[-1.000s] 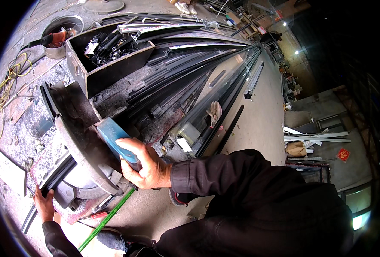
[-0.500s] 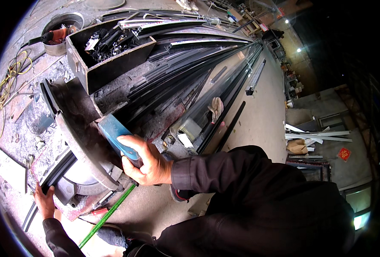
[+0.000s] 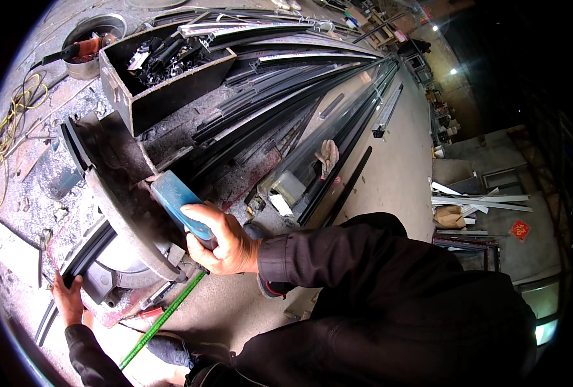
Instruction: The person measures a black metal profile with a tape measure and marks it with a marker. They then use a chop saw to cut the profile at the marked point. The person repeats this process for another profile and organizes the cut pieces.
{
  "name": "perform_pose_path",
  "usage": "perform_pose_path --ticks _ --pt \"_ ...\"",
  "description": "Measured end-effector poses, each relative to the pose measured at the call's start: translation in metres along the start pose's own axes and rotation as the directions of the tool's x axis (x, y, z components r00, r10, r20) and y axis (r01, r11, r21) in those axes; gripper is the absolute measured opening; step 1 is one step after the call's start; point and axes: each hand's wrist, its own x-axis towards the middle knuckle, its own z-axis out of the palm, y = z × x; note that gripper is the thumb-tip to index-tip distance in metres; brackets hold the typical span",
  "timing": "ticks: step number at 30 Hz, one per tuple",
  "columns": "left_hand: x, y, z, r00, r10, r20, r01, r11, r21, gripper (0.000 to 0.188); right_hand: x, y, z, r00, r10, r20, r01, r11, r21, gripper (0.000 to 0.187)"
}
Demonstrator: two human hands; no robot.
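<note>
My right hand (image 3: 227,244) is wrapped around the blue handle (image 3: 175,198) of a cut-off saw. The saw's curved grey guard (image 3: 129,222) stands left of that hand, over a pale round base (image 3: 122,260). At the lower left, my left hand (image 3: 69,300) grips a black metal profile (image 3: 91,253), which lies across the saw beside the guard. The profile's near end passes below the hand toward the lower left. How much of the blade shows under the guard I cannot tell.
A bright green strip (image 3: 164,318) slants down from the saw near my shoe (image 3: 170,349). Beyond the saw stand a box of black offcuts (image 3: 177,97) and a metal pot (image 3: 83,69) holding an orange power tool. Long profiles (image 3: 286,97) and a glove (image 3: 327,158) lie farther right.
Both hands keep their grips, and the saw and profile look unchanged. The view has shifted slightly, and more of my shoe shows at the bottom.
</note>
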Motion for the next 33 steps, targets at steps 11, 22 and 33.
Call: perform_pose_path --ticks 11,22,33 --pt "-0.011 0.025 -0.017 0.994 0.106 0.019 -0.101 0.979 -0.177 0.034 0.058 -0.019 -0.012 1.000 0.023 -0.016 -0.023 1.000 0.000 0.059" --pt "-0.066 0.021 -0.092 0.988 0.124 0.093 -0.125 0.992 -0.004 0.029 0.193 -0.026 -0.018 0.977 0.203 0.063 -0.201 0.979 -0.024 0.043" --pt "-0.154 0.015 -0.141 0.888 -0.090 0.451 0.006 0.983 0.185 0.045 0.256 -0.006 -0.008 0.930 0.348 0.117 -0.330 0.932 -0.150 0.071"
